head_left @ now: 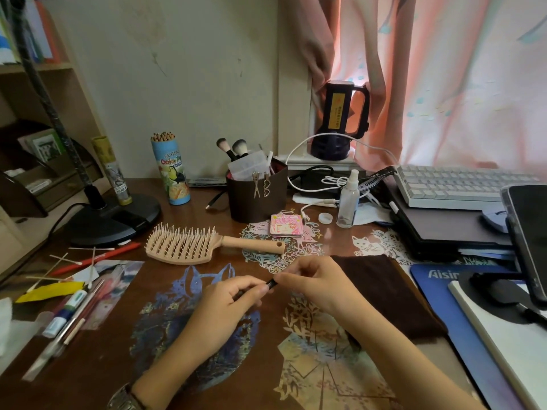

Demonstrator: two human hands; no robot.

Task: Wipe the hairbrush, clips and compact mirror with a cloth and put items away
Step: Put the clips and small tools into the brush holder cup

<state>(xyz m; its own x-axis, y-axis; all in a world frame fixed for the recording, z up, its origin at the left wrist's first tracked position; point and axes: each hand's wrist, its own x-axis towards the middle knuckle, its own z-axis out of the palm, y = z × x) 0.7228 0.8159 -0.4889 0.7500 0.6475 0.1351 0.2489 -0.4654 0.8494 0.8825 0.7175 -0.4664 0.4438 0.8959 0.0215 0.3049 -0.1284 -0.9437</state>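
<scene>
Head view, left hand [233, 303] and right hand [307, 281] together pinching a small dark clip [270, 282], hairbrush [189, 245] and compact mirror [286, 225] just beyond them, brown cloth [381, 288] beside the right hand.

We are seeing a matt peach plastic hairbrush [189, 245], a soft dark brown cloth [384, 294], shiny metal clips [261, 184] and a glossy wooden desk [97, 344].
</scene>
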